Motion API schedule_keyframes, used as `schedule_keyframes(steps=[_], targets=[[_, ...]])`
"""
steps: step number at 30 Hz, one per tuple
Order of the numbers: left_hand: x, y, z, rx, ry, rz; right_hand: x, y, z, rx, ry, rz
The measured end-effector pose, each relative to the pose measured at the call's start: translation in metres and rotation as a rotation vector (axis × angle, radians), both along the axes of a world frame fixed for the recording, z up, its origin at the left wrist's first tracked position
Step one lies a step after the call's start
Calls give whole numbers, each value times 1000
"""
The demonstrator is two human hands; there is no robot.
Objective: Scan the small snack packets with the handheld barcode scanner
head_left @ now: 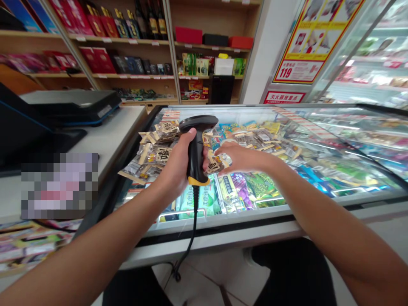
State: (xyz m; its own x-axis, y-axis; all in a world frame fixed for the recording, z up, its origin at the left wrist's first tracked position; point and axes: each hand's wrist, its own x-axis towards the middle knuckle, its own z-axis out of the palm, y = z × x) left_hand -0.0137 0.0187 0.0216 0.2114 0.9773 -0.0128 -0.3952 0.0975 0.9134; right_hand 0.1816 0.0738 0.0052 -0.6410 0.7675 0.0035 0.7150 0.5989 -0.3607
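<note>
Black and flat-topped, a device (73, 102) sits on the pale counter (129, 125) at left. Next, shiny snack packets (148, 155) lie heaped on a glass-topped case (229, 243). Above them, the person's left hand (178, 165) wraps round a black scanner (195, 159) — upright, yellow-based, its cord (195, 208) hanging down. Beside its handle is a small packet (212, 164); the right hand (247, 158) has its fingers half open about the near end — I cannot tell whether they pinch it. More packets (264, 138) lie behind.
</note>
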Motion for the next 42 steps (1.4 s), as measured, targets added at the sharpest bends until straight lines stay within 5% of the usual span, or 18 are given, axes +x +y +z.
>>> schedule_keyframes(steps=[10, 17, 24, 37, 42], targets=[[1, -3, 4, 4, 7, 25, 64, 14, 38, -453, 137, 9], [3, -5, 1, -24, 1, 33, 78, 30, 15, -761, 675, -104], [6, -4, -5, -33, 23, -57, 64, 28, 12, -964, 679, -18], [6, -10, -4, 44, 132, -99, 74, 36, 5, -1036, 749, 59], [6, -10, -2, 45, 103, -101, 79, 34, 17, -840, 719, -44]])
